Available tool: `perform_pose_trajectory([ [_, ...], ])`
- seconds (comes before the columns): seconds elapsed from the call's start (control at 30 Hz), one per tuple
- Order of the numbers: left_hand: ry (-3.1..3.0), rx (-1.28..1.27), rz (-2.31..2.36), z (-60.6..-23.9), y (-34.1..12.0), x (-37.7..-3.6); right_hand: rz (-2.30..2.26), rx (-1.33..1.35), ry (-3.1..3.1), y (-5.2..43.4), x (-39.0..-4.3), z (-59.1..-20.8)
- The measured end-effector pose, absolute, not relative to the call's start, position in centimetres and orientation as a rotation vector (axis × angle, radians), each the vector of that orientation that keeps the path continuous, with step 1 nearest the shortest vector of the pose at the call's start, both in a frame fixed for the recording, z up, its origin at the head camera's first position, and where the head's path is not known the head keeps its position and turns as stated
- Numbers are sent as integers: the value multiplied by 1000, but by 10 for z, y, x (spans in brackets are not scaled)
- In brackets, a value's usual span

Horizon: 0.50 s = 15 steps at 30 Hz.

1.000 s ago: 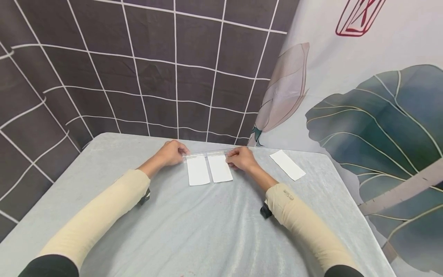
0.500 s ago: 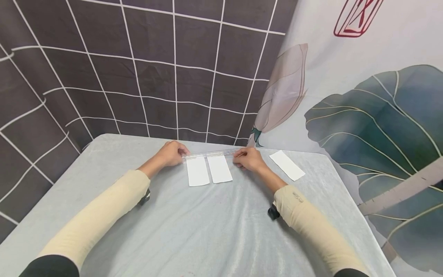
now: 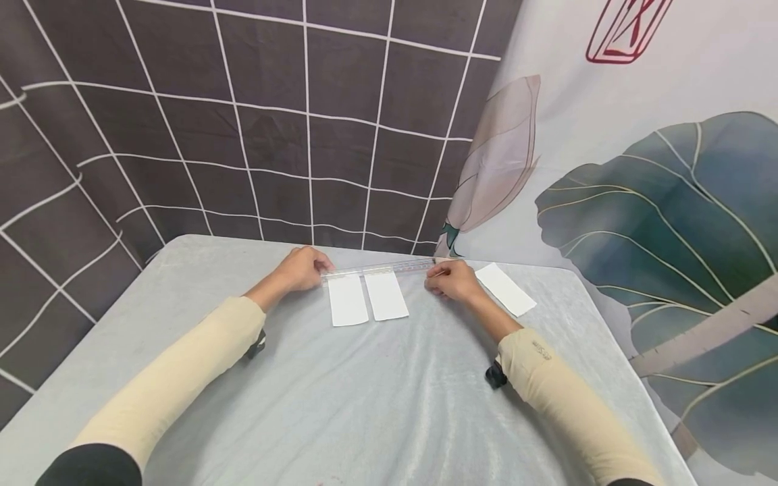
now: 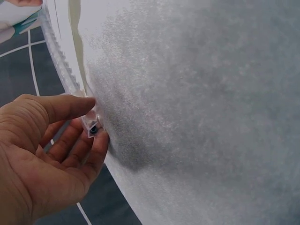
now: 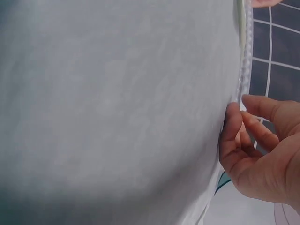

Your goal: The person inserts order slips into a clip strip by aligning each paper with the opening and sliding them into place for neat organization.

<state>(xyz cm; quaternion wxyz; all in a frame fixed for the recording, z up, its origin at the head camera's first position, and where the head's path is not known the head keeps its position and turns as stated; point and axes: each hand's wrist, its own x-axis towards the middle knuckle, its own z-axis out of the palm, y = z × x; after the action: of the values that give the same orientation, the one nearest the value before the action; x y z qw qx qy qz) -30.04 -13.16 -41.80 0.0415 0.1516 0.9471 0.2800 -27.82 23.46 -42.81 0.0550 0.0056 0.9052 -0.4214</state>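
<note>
Over tabletop, arms outstretched; left hand, right hand both pinching clear ruler

Rear wall: a dark grey-brown hanging stood behind the table, printed with a white grid; the lines ran wavy where the fabric sagged; similar dark gridded fabric covered the left side; to the right, a white hanging met the dark one behind the table's far edge; it bore a red framed mark near the top, a pinkish petal shape by the join, blue-green leaves with pale and golden veins, and a pale slanting stem; the table wore a light grey cover, softly sheened and creased, its far corners rounded; lighting was diffuse, shadows soft.
</note>
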Motion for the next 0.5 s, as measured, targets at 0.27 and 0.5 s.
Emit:
perform_pose_trajectory([
  [0.27, 2882, 489, 879, -428, -136, -312, -1264, 61, 2761, 253, -275, -428],
  [0.5, 2896, 537, 893, -442, -142, -325, -1250, 68, 2768, 272, -274, -426],
])
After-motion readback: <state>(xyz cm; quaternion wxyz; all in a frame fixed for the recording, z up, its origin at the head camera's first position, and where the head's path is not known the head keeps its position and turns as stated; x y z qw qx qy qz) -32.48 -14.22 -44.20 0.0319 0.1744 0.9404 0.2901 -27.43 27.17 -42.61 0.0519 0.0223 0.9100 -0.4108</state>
